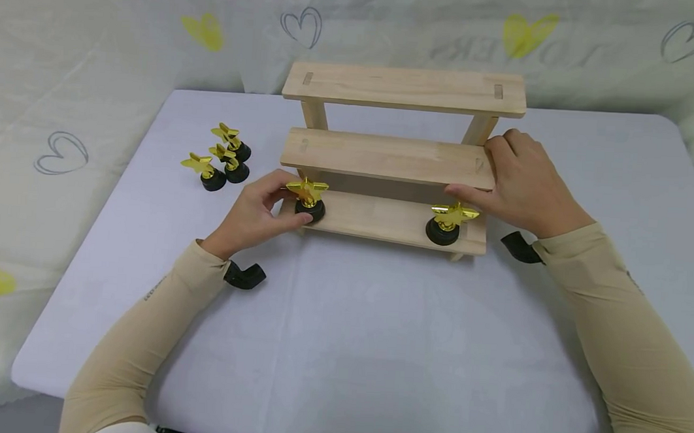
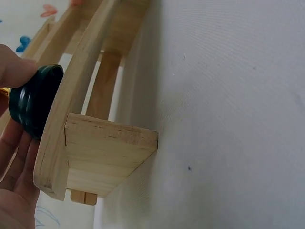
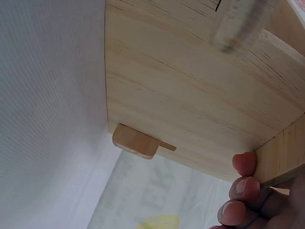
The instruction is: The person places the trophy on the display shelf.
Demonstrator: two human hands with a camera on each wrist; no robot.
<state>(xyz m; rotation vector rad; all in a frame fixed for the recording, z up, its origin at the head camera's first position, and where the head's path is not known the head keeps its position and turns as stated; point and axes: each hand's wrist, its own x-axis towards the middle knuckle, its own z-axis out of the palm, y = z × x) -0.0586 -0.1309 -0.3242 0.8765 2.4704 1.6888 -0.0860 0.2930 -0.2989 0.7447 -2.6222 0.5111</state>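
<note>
My left hand (image 1: 249, 215) holds a small gold star trophy (image 1: 308, 208) by its black round base, at the left end of the bottom tier of a three-tier wooden shelf (image 1: 385, 156). In the left wrist view the trophy's base (image 2: 29, 102) is close against the tier's board; whether it bears fully on it I cannot tell. My right hand (image 1: 522, 186) grips the right end of the middle tier, thumb in front. In the right wrist view its fingertips (image 3: 245, 188) curl round the board's edge. A second star trophy (image 1: 443, 232) stands upright near the bottom tier's right end.
Three more star trophies, among them a front one (image 1: 212, 178), stand grouped on the white table (image 1: 346, 347) left of the shelf. Behind the table hangs a pale cloth (image 1: 127, 35) with drawn hearts. Black curved pieces (image 1: 246, 276) stick out at both wrists.
</note>
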